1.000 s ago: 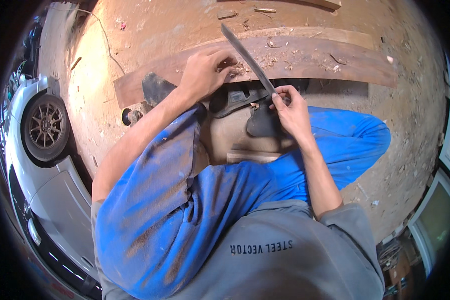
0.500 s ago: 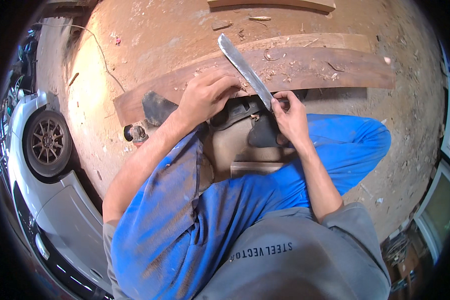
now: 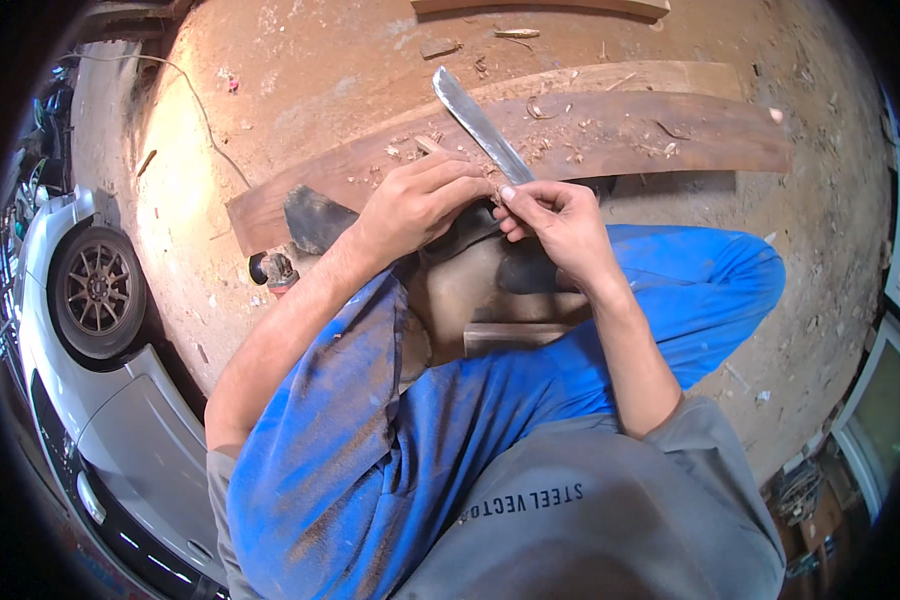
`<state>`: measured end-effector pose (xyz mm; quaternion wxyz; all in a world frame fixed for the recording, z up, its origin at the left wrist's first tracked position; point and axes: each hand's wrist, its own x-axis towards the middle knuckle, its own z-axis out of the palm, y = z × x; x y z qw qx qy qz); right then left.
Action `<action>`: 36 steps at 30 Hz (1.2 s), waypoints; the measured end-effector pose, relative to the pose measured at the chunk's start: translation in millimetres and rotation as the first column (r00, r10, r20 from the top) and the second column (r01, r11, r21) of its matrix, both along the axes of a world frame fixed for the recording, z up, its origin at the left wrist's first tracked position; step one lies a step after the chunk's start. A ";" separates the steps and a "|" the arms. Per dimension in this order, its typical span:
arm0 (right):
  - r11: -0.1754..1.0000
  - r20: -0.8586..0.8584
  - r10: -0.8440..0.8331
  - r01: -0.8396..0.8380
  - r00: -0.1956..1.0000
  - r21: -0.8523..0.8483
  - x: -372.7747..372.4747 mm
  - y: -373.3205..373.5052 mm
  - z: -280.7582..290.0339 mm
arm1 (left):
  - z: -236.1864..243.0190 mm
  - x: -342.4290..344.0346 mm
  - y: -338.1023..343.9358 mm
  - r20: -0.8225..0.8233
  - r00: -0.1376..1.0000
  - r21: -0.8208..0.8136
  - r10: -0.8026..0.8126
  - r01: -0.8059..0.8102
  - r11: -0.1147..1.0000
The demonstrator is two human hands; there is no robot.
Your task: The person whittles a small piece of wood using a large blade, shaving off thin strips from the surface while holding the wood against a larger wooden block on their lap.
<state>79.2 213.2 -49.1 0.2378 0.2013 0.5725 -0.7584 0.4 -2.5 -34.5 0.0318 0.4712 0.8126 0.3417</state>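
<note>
Gripping the handle of a long blade (image 3: 480, 125), right hand (image 3: 555, 215) closed just below the dark plank (image 3: 570, 140); blade tip now lifted past the plank's far edge, higher than a second ago. Left hand (image 3: 420, 200) curled shut on a small workpiece, mostly hidden, touching the plank's near edge. Chips on plank suggest whittling continues. Head view only.

The long blade's (image 3: 482, 128) handle is hidden under the hands (right hand (image 3: 555, 222) covering it).
</note>
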 end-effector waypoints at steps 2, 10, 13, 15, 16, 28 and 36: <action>0.999 0.037 0.022 -0.021 0.999 -0.027 -2.1 2.3 -2.5 | -1.8 0.7 -0.2 0.004 1.000 0.012 -0.010 0.010 1.000; 0.985 0.134 -0.012 0.035 0.991 -0.170 -4.4 -0.2 -3.4 | 1.8 -0.2 0.8 0.031 0.996 0.022 -0.082 0.082 0.996; 0.985 0.148 -0.038 0.062 0.988 -0.161 -5.7 -2.7 2.0 | 1.2 0.3 0.0 0.039 0.996 0.019 -0.076 0.075 0.997; 0.988 0.154 -0.018 0.042 0.988 -0.151 -6.0 -1.3 0.9 | 2.7 -0.3 0.8 0.036 0.996 0.024 -0.082 0.082 0.996; 0.987 0.156 -0.018 0.042 0.988 -0.155 -6.3 -0.8 1.4 | 2.8 -0.3 1.2 0.034 0.996 0.027 -0.085 0.085 0.996; 0.990 0.150 0.036 -0.015 0.988 -0.139 -10.2 -1.8 8.6 | -2.8 1.4 -6.9 0.242 0.958 -0.073 0.152 -0.138 0.988; 0.988 0.136 0.025 -0.004 0.990 -0.156 -7.9 -7.9 3.3 | 0.4 15.7 -14.8 0.859 0.376 -0.292 0.348 -0.198 0.936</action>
